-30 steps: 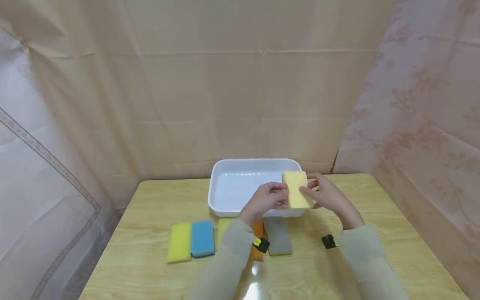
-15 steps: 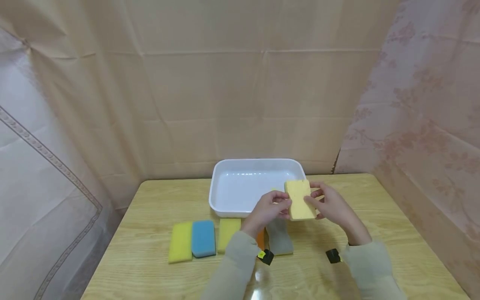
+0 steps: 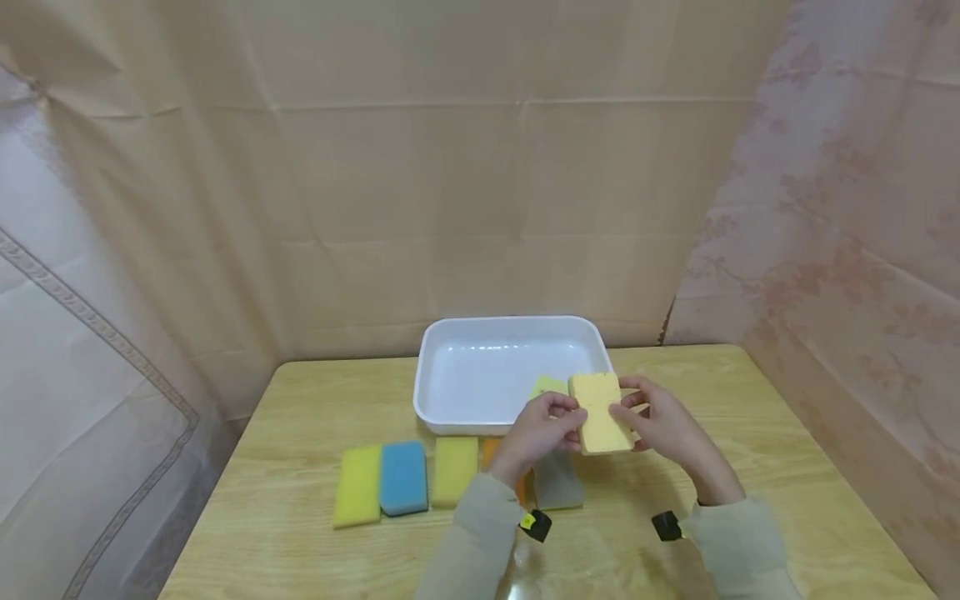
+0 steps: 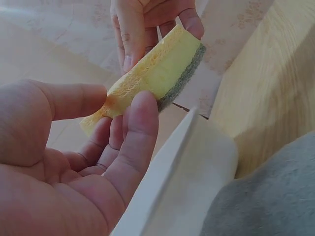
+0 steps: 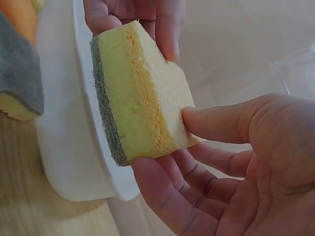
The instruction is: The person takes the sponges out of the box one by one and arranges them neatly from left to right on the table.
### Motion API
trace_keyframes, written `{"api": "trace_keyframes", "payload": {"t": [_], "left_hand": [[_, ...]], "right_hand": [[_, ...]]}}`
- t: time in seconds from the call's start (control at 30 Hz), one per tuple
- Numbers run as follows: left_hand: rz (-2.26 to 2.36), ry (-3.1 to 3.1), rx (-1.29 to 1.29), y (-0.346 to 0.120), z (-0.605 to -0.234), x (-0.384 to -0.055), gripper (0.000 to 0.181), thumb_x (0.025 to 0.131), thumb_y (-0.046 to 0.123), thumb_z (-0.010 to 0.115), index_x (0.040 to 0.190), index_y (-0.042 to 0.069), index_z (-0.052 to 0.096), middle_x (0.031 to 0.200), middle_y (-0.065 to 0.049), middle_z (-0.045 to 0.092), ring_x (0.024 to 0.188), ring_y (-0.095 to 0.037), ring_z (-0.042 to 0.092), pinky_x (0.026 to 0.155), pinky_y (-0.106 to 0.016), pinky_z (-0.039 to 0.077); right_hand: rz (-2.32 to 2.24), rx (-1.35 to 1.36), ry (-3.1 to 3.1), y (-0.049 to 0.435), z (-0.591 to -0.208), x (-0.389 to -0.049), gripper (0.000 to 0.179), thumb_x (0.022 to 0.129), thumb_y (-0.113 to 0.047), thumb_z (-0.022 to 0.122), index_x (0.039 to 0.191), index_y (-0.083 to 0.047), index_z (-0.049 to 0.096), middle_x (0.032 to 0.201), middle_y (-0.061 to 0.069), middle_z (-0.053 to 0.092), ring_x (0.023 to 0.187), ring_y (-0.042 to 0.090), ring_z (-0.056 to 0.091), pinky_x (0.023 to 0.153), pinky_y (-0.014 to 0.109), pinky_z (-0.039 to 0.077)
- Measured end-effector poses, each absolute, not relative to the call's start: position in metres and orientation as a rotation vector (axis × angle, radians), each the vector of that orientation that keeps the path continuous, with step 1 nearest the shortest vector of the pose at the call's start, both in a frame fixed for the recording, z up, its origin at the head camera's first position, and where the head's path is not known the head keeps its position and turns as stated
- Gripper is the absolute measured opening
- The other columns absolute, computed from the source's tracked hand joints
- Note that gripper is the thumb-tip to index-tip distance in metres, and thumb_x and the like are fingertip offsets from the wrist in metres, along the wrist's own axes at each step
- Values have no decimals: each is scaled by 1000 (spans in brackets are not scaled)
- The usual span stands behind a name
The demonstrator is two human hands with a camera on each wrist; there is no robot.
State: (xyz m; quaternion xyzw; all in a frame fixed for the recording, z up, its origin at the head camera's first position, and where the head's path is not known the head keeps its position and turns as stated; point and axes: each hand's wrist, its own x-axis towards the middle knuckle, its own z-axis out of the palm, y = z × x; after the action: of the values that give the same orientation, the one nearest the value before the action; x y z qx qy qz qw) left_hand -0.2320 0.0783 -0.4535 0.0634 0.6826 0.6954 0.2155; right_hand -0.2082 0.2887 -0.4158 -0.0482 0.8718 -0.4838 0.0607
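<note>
Both hands hold one layered sponge (image 3: 600, 414) above the front right corner of a white basin. Its wide face is pale yellow, and the wrist views show a yellow-green middle (image 5: 120, 93) and a grey scouring layer (image 5: 107, 105). The left hand (image 3: 542, 427) pinches its left edge, thumb on the pale side and fingers beneath. On the opposite edge, the right hand (image 3: 663, 423) grips it between thumb and fingers. A yellow-green piece (image 3: 550, 385) shows in the basin behind the left hand, mostly hidden.
The white basin (image 3: 424, 392) stands at the table's back. Along its front lie a yellow sponge (image 3: 358, 486), a blue sponge (image 3: 404, 477), another yellow sponge (image 3: 455, 472), an orange sponge (image 3: 491, 448) partly behind the left arm, and a grey wavy-edged sponge (image 3: 557, 485). Curtains hang behind the wooden table (image 3: 300, 400).
Both hands have drawn the sponge down in the head view, toward the person, and slightly right. The yellow-green piece in the basin has come into sight. The grip looks the same.
</note>
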Motion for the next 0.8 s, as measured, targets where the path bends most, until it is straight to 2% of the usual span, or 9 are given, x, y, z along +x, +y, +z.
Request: {"api": "trace_keyframes", "payload": {"t": [0.13,0.37,0.57,0.8], "left_hand": [[1913,1901,160,81,-458,-227,26,97,25,72,112,6,62,94,-7,64,72,-18,65,82,-47,60],[1902,1878,173,100,-465,-219,21,96,23,73,105,7,62,85,-7,63,67,-16,61,76,-45,61],[1879,1852,189,110,-470,-209,21,96,22,73,105,8,61,84,-8,63,64,-18,63,77,-49,61],[1854,1827,179,105,-477,-198,23,96,22,73,107,7,59,87,-9,62,67,-18,63,67,-34,62]], "right_hand": [[-1464,-135,2632,289,-422,-205,54,101,-17,64,144,6,42,109,20,60,79,24,64,57,41,60],[-1464,-69,2628,305,-430,-189,55,102,-18,64,145,5,40,111,21,58,79,24,64,58,45,61],[-1455,-34,2596,317,-430,-178,55,102,-22,64,144,5,41,111,21,57,80,25,64,58,44,61],[-1468,23,2543,314,-434,-171,52,104,-25,61,143,4,43,106,19,59,79,25,65,60,44,61]]}}
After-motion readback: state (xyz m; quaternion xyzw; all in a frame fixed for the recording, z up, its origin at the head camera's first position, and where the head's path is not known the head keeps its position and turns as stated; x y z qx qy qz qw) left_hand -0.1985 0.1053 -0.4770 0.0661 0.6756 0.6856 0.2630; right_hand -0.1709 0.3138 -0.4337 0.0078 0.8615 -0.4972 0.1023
